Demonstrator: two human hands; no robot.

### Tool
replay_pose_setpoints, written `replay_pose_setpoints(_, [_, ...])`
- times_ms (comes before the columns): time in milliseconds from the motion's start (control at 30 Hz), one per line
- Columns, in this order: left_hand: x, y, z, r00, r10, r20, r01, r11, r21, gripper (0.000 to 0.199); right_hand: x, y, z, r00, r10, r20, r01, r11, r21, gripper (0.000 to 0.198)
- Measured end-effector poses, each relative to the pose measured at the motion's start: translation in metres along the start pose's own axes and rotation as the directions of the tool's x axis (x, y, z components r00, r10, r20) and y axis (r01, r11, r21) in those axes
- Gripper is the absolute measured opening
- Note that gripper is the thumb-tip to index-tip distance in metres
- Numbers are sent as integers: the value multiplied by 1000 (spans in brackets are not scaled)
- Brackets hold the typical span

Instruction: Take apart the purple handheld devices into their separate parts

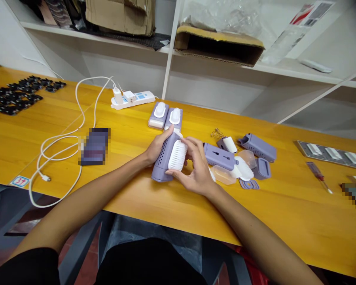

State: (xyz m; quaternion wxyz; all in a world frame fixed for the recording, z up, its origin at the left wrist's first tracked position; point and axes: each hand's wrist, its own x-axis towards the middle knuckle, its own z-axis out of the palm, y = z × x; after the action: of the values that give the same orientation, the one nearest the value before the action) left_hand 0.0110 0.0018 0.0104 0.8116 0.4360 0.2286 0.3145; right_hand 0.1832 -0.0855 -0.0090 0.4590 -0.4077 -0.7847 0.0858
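Above the table's front part, my left hand (160, 145) wraps round a purple perforated casing (159, 172) that is held tilted. On its right face sits a white bristle brush (178, 155). My right hand (196, 166) grips this brush by its edges, thumb at the lower end and fingers at the upper end. Just behind my hands are two similar purple units (158, 115) with white parts on top, one partly covered. To the right lie a slotted purple panel (221, 157), another perforated casing (259, 147), a white bristle piece (244, 169) and clear plastic covers (224, 175).
A white power strip (133, 100) with a cable (77, 103) stands at the back left, near a blurred-out dark device (95, 147). Black small parts (20, 95) cover the far left. Rightward lie a screwdriver (318, 174) and a metal tray (302, 147). Shelves (95, 36) rise behind.
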Motion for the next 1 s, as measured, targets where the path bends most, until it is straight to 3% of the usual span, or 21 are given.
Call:
replay_pose_setpoints(167, [-1,0,1,999,21,-26,-21,1000,17,76,0,-4,0,1000,-7,7,7,1000,3,88])
replay_pose_setpoints(567, [-4,1,5,995,72,-75,-70,997,38,71,2,-3,-4,998,25,57,-29,997,74,90])
replay_pose_setpoints(1000, [2,1,-6,984,112,-140,-111,994,17,62,0,-2,-2,991,3,132,-10,999,53,89])
